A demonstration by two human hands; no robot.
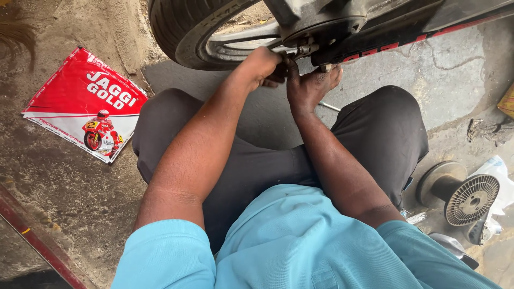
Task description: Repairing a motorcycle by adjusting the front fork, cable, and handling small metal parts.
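Fingers (278, 72) of the left hand (261, 67) curl closed around the axle nut (306, 49); the right hand (309, 85) presses spread fingers beside it, under the wheel (187, 32).

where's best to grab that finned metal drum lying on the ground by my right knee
Probably by the narrow neck between the finned drum's grilled face and its flat disc end. It lies on its side, so come from above; the neck looks slim enough for one of your hands, and the wide ends should stop slipping.

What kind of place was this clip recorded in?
Probably a roadside or small motorcycle repair spot. Both the left hand and right hand work at the axle of a black rubber motorcycle wheel over rough, cracked concrete ground, with a red-and-white printed parts packet lying nearby.
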